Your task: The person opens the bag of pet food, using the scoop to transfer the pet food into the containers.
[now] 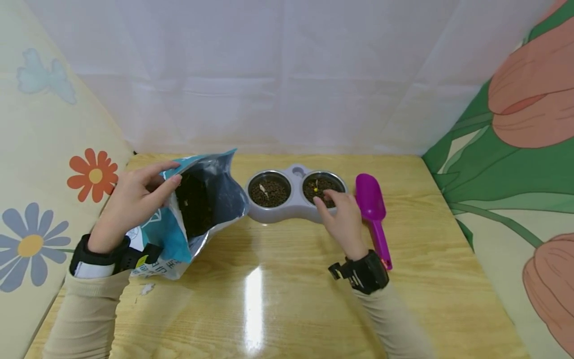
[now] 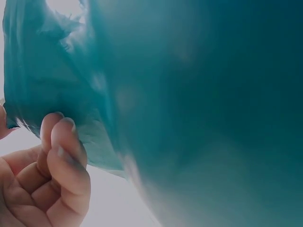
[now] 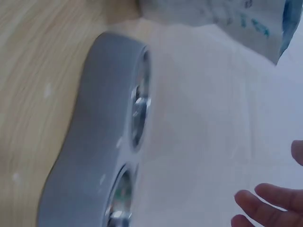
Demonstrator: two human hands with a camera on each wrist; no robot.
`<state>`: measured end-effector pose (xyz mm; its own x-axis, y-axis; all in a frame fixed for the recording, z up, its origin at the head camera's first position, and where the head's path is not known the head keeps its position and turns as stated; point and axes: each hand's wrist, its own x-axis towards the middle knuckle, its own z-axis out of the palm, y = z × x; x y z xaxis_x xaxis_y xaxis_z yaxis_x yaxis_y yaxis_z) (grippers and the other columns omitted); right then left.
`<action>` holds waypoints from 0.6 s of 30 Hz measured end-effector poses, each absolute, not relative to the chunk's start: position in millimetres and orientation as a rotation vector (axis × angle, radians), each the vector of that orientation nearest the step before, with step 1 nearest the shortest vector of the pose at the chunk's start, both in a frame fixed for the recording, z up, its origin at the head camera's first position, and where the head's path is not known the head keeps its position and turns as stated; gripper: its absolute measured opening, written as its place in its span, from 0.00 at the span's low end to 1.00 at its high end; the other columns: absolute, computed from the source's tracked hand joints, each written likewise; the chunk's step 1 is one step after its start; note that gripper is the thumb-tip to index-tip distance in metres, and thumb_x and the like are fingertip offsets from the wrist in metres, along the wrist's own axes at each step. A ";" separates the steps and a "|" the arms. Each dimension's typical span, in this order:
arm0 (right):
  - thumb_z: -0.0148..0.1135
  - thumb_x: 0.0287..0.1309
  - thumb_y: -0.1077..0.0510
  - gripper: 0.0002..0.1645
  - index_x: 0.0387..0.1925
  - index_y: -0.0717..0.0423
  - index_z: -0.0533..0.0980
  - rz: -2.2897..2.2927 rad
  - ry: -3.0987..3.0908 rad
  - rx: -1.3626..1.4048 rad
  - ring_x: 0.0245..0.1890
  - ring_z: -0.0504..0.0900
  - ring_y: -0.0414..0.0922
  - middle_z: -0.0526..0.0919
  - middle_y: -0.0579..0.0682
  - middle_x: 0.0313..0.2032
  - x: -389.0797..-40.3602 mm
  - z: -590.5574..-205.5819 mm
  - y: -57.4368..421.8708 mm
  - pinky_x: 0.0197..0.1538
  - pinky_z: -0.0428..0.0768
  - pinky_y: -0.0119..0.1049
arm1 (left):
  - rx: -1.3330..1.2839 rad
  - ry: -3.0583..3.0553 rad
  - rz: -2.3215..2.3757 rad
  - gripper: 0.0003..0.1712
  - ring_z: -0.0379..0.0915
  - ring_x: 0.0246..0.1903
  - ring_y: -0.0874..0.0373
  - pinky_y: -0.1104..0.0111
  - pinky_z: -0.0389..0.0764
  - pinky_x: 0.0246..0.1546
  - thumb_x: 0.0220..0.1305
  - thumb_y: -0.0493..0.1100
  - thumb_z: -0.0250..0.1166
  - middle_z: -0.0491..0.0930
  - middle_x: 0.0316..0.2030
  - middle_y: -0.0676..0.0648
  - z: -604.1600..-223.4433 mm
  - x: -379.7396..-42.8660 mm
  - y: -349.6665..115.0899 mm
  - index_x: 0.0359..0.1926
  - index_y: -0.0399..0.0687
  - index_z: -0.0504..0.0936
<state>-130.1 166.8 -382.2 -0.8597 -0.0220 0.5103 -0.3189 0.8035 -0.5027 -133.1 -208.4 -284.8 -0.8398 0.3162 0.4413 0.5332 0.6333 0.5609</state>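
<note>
My left hand point(image 1: 134, 199) grips the rim of a teal and white foil bag point(image 1: 168, 234), its thumb at the bag's mouth. In the left wrist view the fingers curl against the teal outside. The bag gapes toward the right and holds dark contents point(image 1: 193, 204). A grey double bowl feeder point(image 1: 287, 212) stands beside it. Brown pellets fill both metal bowls; a pale piece point(image 1: 263, 189) lies in the left one, a small yellow piece point(image 1: 316, 189) in the right. Over the right bowl hovers my right hand point(image 1: 343, 219), fingers loosely spread, with nothing visibly held.
A purple scoop point(image 1: 369, 197) lies on the wooden table point(image 1: 291, 289), just right of the feeder. A white scrap point(image 1: 147, 288) is near the bag's base. White cloth point(image 1: 278, 75) hangs behind the table, and flower-patterned panels stand at both sides.
</note>
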 end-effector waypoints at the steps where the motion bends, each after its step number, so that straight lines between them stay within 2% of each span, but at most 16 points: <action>1: 0.61 0.55 0.53 0.18 0.38 0.67 0.78 0.827 -2.493 0.272 0.38 0.75 0.57 0.81 0.60 0.33 -131.4 -379.6 160.9 0.42 0.69 0.48 | -0.684 -2.555 -1.020 0.21 0.62 0.12 0.64 0.73 0.61 0.12 0.61 0.39 0.60 0.68 0.13 0.53 -284.8 -133.1 -208.2 0.54 0.37 0.74; 6: 0.61 0.56 0.55 0.14 0.35 0.64 0.80 0.883 -2.469 0.392 0.34 0.77 0.53 0.82 0.56 0.30 -135.6 -369.2 129.9 0.40 0.72 0.46 | -0.694 -2.537 -1.012 0.20 0.62 0.12 0.65 0.73 0.61 0.12 0.61 0.39 0.60 0.68 0.13 0.54 -285.2 -133.1 -208.2 0.54 0.36 0.74; 14: 0.58 0.58 0.53 0.13 0.35 0.60 0.79 0.965 -2.486 0.560 0.29 0.78 0.46 0.80 0.49 0.25 -139.1 -363.7 87.1 0.35 0.72 0.40 | -0.704 -2.519 -1.049 0.20 0.62 0.13 0.65 0.74 0.62 0.13 0.61 0.39 0.59 0.68 0.13 0.54 -286.3 -133.4 -207.9 0.53 0.35 0.74; 18: 0.57 0.59 0.53 0.13 0.35 0.59 0.80 0.984 -2.521 0.628 0.30 0.79 0.45 0.81 0.49 0.26 -138.7 -365.2 69.9 0.36 0.73 0.37 | -0.705 -2.517 -1.059 0.20 0.62 0.13 0.65 0.74 0.62 0.13 0.61 0.39 0.59 0.67 0.13 0.54 -286.7 -133.6 -208.2 0.53 0.35 0.74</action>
